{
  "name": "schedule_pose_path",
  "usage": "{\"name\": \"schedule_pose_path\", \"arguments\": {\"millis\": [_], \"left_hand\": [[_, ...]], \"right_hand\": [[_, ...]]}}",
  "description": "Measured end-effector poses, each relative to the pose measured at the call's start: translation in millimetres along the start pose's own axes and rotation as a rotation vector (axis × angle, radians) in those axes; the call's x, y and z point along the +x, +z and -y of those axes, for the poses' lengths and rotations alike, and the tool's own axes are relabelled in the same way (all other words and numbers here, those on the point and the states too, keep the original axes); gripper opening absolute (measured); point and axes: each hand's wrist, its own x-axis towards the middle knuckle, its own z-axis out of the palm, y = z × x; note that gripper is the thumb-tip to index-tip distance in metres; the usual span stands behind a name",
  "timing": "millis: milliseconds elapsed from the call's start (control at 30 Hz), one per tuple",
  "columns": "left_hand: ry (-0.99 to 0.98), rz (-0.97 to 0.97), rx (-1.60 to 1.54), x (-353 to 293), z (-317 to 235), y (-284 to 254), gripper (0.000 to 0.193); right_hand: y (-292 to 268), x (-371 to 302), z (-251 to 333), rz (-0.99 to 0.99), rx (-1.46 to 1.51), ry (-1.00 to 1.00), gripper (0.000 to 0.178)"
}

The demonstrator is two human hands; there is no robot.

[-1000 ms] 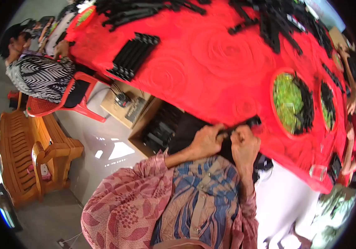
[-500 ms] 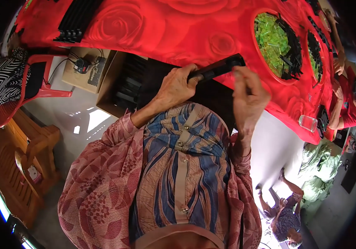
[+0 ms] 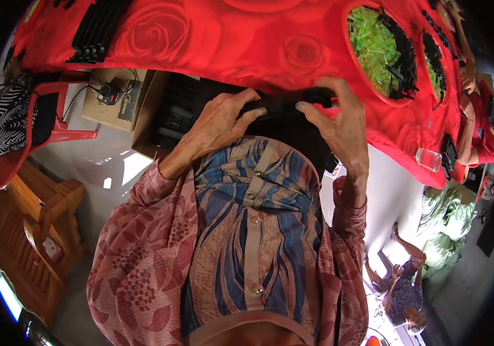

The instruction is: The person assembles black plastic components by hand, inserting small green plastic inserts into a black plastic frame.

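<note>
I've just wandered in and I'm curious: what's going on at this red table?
A seated person's left hand and right hand hold a long black part between them, one near each end, at the near edge of the red-covered table. To the right, a red-rimmed tray holds yellow-green pieces and black pieces. A row of black parts lies at upper left.

The scene is viewed from the person's head by one fisheye camera, faced steeply downward; the shirt front (image 3: 254,230), left hand (image 3: 219,120) and right hand (image 3: 344,126) are seen closely, the worktop (image 3: 247,43) beyond.
</note>
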Motion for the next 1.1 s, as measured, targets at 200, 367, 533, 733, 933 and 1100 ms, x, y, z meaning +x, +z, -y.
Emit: {"name": "schedule_pose_path", "arguments": {"millis": [200,367,533,733,933,1100], "left_hand": [[-0.054,0.166,-0.001,-2.0,2.7,-6.8,0.027],[-0.085,0.232,-0.030,-1.6,10.7,-7.0,0.027],[-0.125,0.222,0.001,-2.0,6.5,-9.1,0.019],[-0.050,0.278,0.015,-5.2,10.8,-11.9,0.030],[-0.013,0.357,0.161,-9.9,5.7,-22.2,0.027],[0.005,0.411,0.237,-12.8,4.1,-26.0,0.028]], "right_hand": [[4.7,8.4,-1.2,0.322,-0.151,-0.034,0.031],[11.3,15.3,-11.7,0.493,-0.205,0.035,0.028],[16.5,18.8,-10.5,0.520,-0.222,0.036,0.031],[21.9,13.6,-5.2,0.565,-0.250,0.017,0.034],[32.1,-5.7,-8.6,0.554,-0.150,0.008,0.028],[42.0,-18.5,-17.1,0.460,-0.025,-0.036,0.024]]}}
